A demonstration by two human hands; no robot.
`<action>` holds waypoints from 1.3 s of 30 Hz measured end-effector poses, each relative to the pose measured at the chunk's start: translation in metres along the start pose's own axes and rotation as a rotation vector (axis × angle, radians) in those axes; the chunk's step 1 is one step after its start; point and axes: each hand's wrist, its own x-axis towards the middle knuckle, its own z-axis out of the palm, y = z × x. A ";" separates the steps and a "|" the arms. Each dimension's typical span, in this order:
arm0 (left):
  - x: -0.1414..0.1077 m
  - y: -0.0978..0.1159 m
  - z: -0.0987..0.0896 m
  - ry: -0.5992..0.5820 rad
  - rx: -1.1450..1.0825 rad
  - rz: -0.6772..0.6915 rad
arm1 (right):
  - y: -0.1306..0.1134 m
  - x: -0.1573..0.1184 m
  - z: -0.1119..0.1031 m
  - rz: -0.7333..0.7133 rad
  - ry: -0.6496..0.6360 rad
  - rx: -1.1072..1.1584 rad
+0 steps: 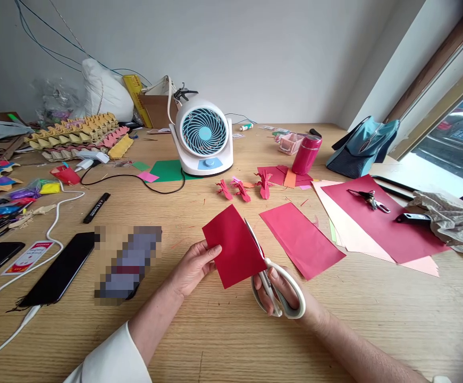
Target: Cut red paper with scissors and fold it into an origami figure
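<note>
My left hand (197, 266) pinches the left edge of a red paper piece (233, 247) between thumb and fingers, holding it above the table. My right hand (279, 292) has its fingers through the handles of white-handled scissors (270, 266). The scissor blades point up and away, along the right edge of the held paper. Another red sheet (303, 239) lies flat to the right of the scissors. Beyond the held paper stand several small folded red paper figures (264, 184).
A white fan (204, 138) stands at the back centre. Phones, a black marker (96, 208) and a white cable lie left. At right are large paper sheets (386, 223) with keys on top, a red cup (306, 154) and a teal bag (362, 146).
</note>
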 end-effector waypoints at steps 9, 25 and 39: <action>-0.001 0.001 0.000 0.004 0.009 0.010 | 0.002 -0.001 0.001 0.003 0.028 0.022; -0.002 0.005 0.003 0.186 -0.104 0.148 | 0.011 -0.002 -0.001 0.058 -0.053 0.058; -0.001 0.006 0.001 0.202 -0.079 0.144 | 0.011 -0.001 0.000 0.048 -0.061 0.032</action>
